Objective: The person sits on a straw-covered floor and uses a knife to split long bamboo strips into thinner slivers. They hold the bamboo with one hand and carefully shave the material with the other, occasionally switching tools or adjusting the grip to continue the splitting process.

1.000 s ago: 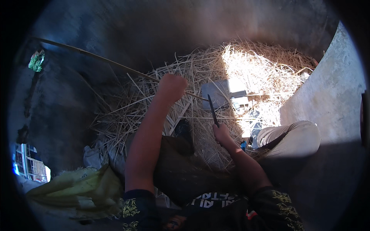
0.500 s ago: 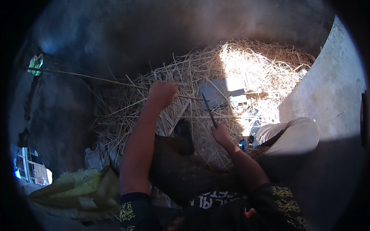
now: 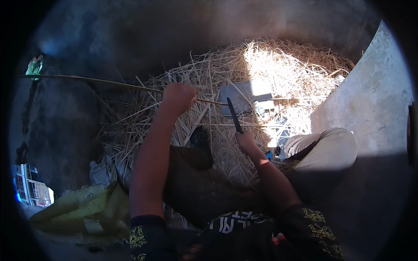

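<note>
Stalk (image 3: 87, 80) in left hand (image 3: 177, 97) now stretches farther left; right hand (image 3: 246, 140) holds knife (image 3: 234, 115).

Left hand (image 3: 177, 96) fisted around long stalk (image 3: 93, 81), stalk running level toward left edge of view. Right hand (image 3: 246, 140) grips dark knife (image 3: 234, 115), blade tip meeting stalk's right end. Straw heap (image 3: 278, 65) behind, part sunlit. Grey slab (image 3: 235, 96) on straw. Yellow sack (image 3: 82, 209) lower left.
</note>
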The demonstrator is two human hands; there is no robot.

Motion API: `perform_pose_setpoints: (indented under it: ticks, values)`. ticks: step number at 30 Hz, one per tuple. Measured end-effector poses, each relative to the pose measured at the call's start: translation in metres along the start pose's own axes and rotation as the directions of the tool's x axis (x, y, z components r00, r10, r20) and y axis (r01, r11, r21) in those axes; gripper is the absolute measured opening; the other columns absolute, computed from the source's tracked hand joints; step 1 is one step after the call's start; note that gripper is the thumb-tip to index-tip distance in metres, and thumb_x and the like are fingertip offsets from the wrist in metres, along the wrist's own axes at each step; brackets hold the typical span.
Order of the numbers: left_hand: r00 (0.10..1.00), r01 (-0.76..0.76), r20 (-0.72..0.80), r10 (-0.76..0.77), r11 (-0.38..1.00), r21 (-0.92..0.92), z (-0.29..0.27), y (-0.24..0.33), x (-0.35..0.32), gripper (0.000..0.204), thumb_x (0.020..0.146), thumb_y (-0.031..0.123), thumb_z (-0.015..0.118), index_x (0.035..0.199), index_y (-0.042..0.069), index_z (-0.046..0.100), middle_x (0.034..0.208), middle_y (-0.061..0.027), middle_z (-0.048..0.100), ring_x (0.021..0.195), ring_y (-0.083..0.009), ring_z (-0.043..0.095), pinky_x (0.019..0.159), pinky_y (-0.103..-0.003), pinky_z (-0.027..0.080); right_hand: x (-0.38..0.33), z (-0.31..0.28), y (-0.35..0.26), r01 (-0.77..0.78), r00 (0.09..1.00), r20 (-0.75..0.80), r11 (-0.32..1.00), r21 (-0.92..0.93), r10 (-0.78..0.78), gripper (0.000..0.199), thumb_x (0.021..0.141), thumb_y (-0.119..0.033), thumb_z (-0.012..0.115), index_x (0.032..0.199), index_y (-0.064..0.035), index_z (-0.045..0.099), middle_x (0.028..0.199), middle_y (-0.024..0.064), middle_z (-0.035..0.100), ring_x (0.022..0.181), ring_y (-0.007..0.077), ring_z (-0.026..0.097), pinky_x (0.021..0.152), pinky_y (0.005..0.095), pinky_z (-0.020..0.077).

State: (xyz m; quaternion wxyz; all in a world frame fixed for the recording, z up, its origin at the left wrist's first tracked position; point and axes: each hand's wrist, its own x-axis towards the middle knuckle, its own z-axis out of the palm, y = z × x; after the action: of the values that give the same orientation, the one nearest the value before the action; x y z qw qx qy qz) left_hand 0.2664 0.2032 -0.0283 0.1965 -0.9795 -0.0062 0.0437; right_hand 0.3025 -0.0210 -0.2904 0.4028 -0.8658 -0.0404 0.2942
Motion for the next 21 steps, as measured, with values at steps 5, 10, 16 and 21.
perform_pose_setpoints:
  ticks: [5,10,16,21]
  values:
    - [0.992,0.090,0.095,-0.086,0.995,-0.036,0.000,-0.009,-0.008,0.023,0.087,0.034,0.071,0.093,0.012,0.070,0.084,-0.0086,0.071,0.085,-0.0292,0.071,0.074,-0.044,0.056,-0.031,-0.046,-0.074,0.369,0.916,-0.263,0.893,0.257,-0.303,0.038,0.093,-0.030,0.056,0.090,0.0061,0.063,0.078,0.0231,0.066,0.068,0.0407,0.062,0.067,0.0469,0.0467]
    - [0.998,0.062,0.030,-0.061,0.997,-0.046,-0.005,-0.007,-0.006,0.022,0.086,0.034,0.072,0.091,0.012,0.071,0.084,-0.0083,0.070,0.083,-0.0293,0.071,0.073,-0.044,0.056,-0.045,-0.012,-0.055,0.456,0.868,-0.352,0.841,0.292,-0.349,0.036,0.092,-0.031,0.057,0.091,0.0045,0.062,0.079,0.0226,0.066,0.071,0.0384,0.064,0.067,0.0454,0.0464]
    - [0.999,0.027,0.042,-0.026,0.999,-0.027,-0.007,0.001,0.001,0.021,0.084,0.033,0.074,0.090,0.012,0.071,0.082,-0.0071,0.070,0.082,-0.0287,0.071,0.072,-0.044,0.056,-0.022,-0.010,-0.031,0.298,0.923,-0.245,0.954,-0.029,-0.296,0.037,0.091,-0.031,0.058,0.082,0.0046,0.062,0.077,0.0241,0.065,0.072,0.0411,0.064,0.065,0.0461,0.0467]
    - [1.000,0.026,0.007,-0.026,0.999,-0.035,-0.002,-0.005,-0.004,0.024,0.083,0.035,0.074,0.090,0.012,0.070,0.080,-0.0076,0.070,0.081,-0.0291,0.070,0.072,-0.044,0.055,-0.072,-0.056,-0.112,0.499,0.861,-0.333,0.768,0.401,-0.386,0.040,0.092,-0.036,0.057,0.095,0.0029,0.064,0.081,0.0237,0.069,0.075,0.0444,0.067,0.067,0.0525,0.0481]
